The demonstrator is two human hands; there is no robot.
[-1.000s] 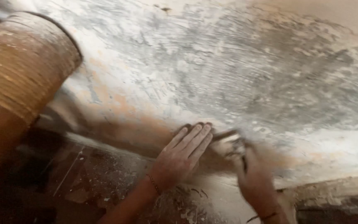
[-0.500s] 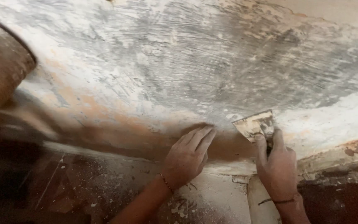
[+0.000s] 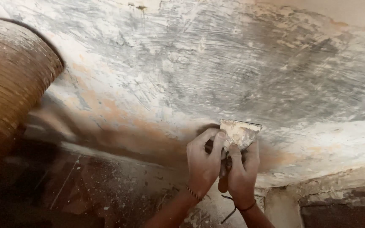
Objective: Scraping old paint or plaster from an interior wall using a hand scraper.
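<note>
Left hand (image 3: pixel 203 162) now on scraper (image 3: pixel 238 134), beside right hand (image 3: pixel 242 171)

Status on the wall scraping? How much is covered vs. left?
Done, by the look of it: most of the upper wall shows grey-white scrape streaks. In hand: both hands grip the putty knife, left hand beside right hand, blade on the wall's lower edge. Left: the orange-brown band along the bottom left of the blade looks uncovered. Woven basket sits at left.
</note>
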